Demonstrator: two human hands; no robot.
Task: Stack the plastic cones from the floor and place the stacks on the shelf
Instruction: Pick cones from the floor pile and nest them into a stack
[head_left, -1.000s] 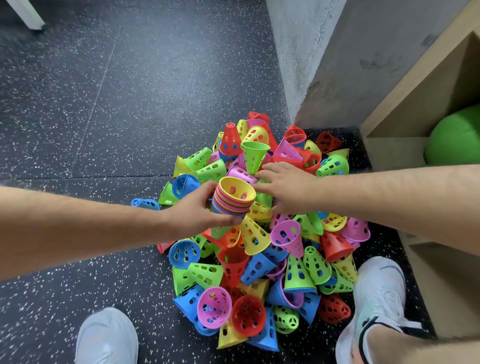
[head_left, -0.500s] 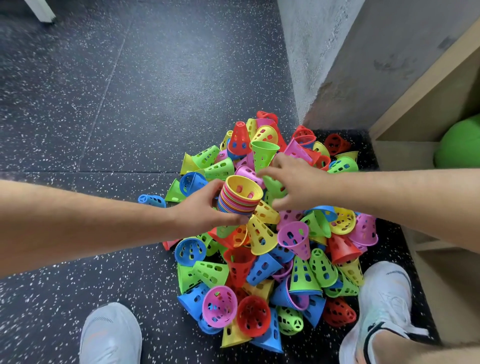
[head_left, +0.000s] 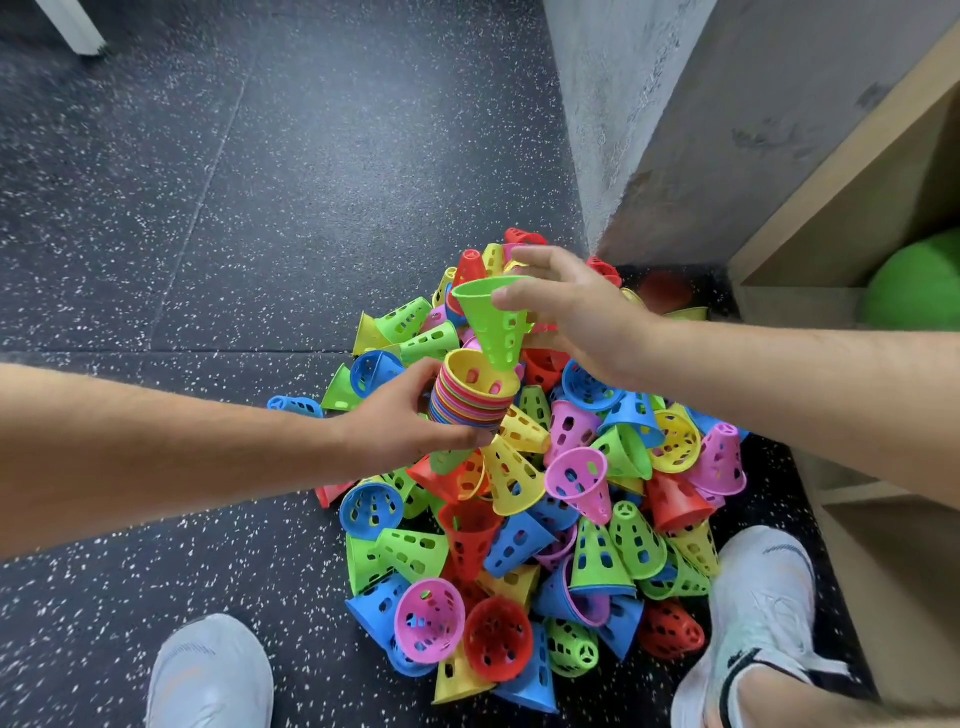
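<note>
1. Green cone (head_left: 493, 325): mouth up, tip down, long axis slightly tilted. It hangs just below the pinching fingers, its tip at the open mouth of the stack (head_left: 470, 397).
2. Right hand (head_left: 582, 322): thumb and fingers clamped on the cone's rim. Seating it probably needs a short push down along the axis.
3. Left hand (head_left: 400, 431): fingers curled round the stack, mouth up, above the pile (head_left: 571, 493).
4. Shelf (head_left: 831, 218): well apart, beyond the right wrist.

Floor (head_left: 260, 208) is laid in dark rubber tiles flecked white, with seams visible at left. A grey concrete wall corner (head_left: 649, 130) is seen far right. A light wooden shelf unit (head_left: 831, 171) is set beside it, with a green ball (head_left: 914, 286) inside. A white furniture leg (head_left: 72, 26) is seen far left.
</note>
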